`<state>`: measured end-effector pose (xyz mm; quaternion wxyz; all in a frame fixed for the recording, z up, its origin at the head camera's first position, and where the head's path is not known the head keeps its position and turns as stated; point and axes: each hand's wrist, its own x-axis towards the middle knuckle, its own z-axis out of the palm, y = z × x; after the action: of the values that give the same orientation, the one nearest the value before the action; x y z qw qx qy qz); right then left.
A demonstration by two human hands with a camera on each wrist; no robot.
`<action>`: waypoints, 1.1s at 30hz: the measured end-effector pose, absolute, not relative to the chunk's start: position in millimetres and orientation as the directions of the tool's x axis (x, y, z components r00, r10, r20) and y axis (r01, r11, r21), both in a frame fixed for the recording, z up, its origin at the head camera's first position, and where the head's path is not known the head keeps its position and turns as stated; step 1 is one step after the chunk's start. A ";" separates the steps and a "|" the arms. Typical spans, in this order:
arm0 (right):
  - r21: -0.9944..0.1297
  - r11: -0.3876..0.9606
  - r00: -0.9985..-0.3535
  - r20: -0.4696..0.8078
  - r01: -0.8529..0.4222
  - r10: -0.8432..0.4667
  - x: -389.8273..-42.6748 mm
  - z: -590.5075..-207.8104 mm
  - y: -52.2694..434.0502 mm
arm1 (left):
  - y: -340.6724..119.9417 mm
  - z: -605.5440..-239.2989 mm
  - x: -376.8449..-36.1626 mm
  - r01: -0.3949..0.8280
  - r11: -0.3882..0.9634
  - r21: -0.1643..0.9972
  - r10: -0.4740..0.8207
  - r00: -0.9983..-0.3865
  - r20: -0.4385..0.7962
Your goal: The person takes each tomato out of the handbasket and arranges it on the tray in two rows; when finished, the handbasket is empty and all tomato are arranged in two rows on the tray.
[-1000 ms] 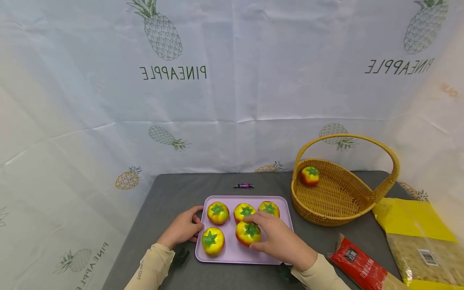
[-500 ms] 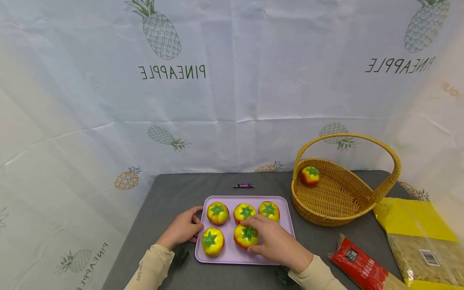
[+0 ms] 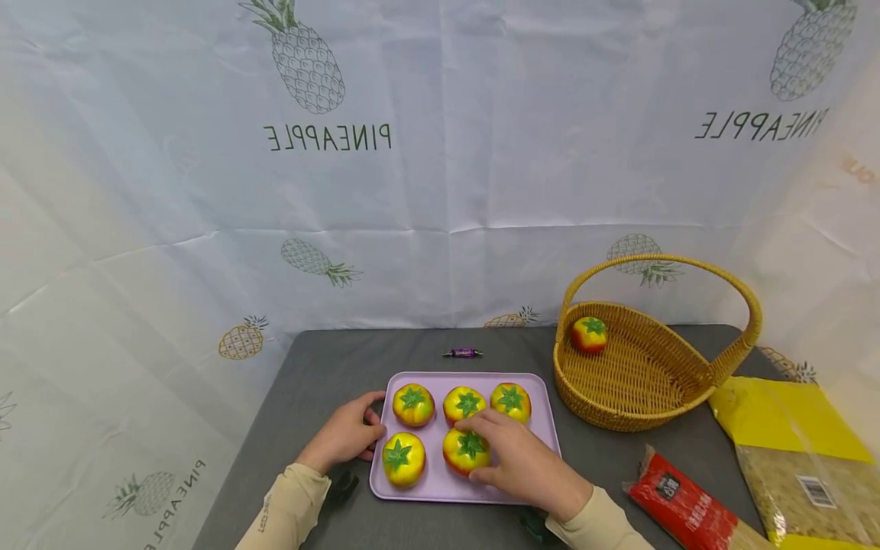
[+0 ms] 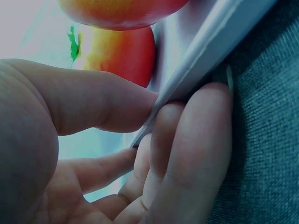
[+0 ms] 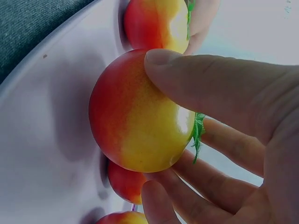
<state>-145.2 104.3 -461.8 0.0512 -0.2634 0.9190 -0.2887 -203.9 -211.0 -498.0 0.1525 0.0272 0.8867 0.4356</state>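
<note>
Down on the grey worktop (image 3: 323, 382) sits a lilac tray (image 3: 543, 412) carrying five yellow-and-red toy tomatoes. The right hand (image 3: 522, 462) is curled round the front right tomato (image 3: 462, 452); the right wrist view shows the thumb (image 5: 210, 81) across its top and the other fingers under its far side, with the fruit at the tray's surface, though whether it rests there or is just lifted cannot be told. The hand covers that tomato's right half in the head view. The left hand (image 3: 344, 434) pinches the tray's left rim: in the left wrist view the thumb (image 4: 93, 105) lies on top of the edge and the fingers (image 4: 196, 140) tuck under it against the worktop. Just beside that hand lies the front left tomato (image 3: 403, 458); three more tomatoes (image 3: 467, 402) line the tray's back row.

To the right stands a wicker basket (image 3: 639, 382) with one tomato (image 3: 589, 334) against its far left wall. Behind the tray lies a small purple wrapped sweet (image 3: 462, 352). At the right edge a red packet (image 3: 677, 500) and a yellow bag (image 3: 791, 443) are cut off by the frame, their print too small to read. Dark objects below each wrist are mostly hidden by the sleeves.
</note>
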 end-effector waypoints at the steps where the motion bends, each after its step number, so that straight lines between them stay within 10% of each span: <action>1: -0.557 0.694 -0.855 0.058 -0.456 -0.515 -144.9 -462.2 104.1 | -211.0 -497.9 -203.8 -0.085 0.618 0.782 0.181 -0.952 -0.247; 33: -0.569 0.697 -0.854 0.017 -0.436 -0.521 -142.4 -465.7 100.5 | -212.3 -501.0 -205.6 -0.078 0.616 0.784 0.185 -0.953 -0.241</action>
<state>-142.4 100.5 -465.7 0.0730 -0.2605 0.9183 -0.2891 -205.6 -212.3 -501.0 0.1506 0.0302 0.8862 0.4370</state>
